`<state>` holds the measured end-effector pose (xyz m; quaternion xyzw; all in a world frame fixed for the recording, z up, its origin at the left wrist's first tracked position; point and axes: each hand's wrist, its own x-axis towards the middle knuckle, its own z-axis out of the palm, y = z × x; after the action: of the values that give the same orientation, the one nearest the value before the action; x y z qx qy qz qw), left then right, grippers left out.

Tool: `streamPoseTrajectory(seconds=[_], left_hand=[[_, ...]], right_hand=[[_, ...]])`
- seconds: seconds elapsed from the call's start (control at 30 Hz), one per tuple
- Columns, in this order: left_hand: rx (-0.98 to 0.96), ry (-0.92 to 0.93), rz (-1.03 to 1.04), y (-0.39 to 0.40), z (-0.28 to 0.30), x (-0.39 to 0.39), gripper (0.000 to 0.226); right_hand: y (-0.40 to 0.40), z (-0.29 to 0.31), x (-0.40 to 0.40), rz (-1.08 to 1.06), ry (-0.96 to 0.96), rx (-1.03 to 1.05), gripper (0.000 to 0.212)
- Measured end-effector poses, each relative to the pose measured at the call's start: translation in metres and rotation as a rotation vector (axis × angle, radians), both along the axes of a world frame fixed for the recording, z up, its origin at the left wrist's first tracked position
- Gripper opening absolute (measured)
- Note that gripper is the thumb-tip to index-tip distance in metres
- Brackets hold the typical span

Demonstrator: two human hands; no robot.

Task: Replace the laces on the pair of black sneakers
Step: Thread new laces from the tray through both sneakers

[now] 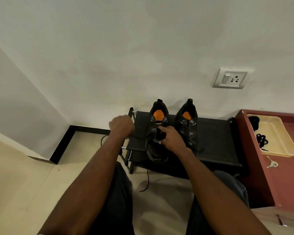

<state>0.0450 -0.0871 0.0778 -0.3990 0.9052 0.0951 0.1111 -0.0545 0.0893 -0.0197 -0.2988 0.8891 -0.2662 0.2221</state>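
At centre frame, the right hand [171, 136] grips the tongue of the left sneaker [157, 133], fingers curled round it. The left hand [121, 124], fisted, pulls a lace [147, 180] leftward. Both sneakers stand on the rack [215, 138], long axes running near to far, heels toward the wall; the right sneaker [187, 124] stays laced.

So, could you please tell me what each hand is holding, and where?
The right hand pinches the black tongue of the left black sneaker. The left hand is fisted, apparently pulling its thin black lace.
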Motion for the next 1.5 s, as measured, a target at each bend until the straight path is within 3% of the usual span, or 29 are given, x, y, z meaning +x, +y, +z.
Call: streamPoseTrajectory(seconds=[0.1, 0.13, 0.27, 0.4, 0.67, 1.03, 1.13, 1.5], left_hand=[[0.279, -0.148, -0.159, 0.018, -0.042, -0.003, 0.030], [0.334, -0.190, -0.197, 0.024, -0.052, -0.003, 0.035], [0.496, -0.120, -0.224, 0.036, -0.072, -0.006, 0.032], [0.458, 0.016, -0.177, 0.033, -0.080, -0.008, 0.032], [0.486, 0.113, -0.125, 0.037, -0.083, -0.008, 0.028], [0.821, 0.238, 0.065, 0.030, -0.077, -0.011, 0.026], [0.881, 0.254, 0.124, 0.035, -0.069, -0.007, 0.016], [0.770, 0.165, 0.002, 0.036, -0.063, -0.003, 0.019]], right_hand=[[0.001, 0.002, 0.001, -0.126, 0.055, -0.049, 0.009], [0.002, 0.004, 0.003, -0.152, 0.046, -0.021, 0.003], [0.003, 0.008, 0.010, -0.167, -0.043, 0.096, 0.032], [0.004, 0.007, 0.019, -0.142, -0.051, 0.120, 0.069], [0.002, 0.002, 0.030, -0.102, -0.086, 0.198, 0.107], [0.000, 0.001, 0.033, -0.122, -0.116, 0.212, 0.113], [0.000, 0.003, 0.035, -0.111, -0.129, 0.215, 0.121], [-0.002, 0.004, 0.041, -0.126, -0.120, 0.237, 0.126]])
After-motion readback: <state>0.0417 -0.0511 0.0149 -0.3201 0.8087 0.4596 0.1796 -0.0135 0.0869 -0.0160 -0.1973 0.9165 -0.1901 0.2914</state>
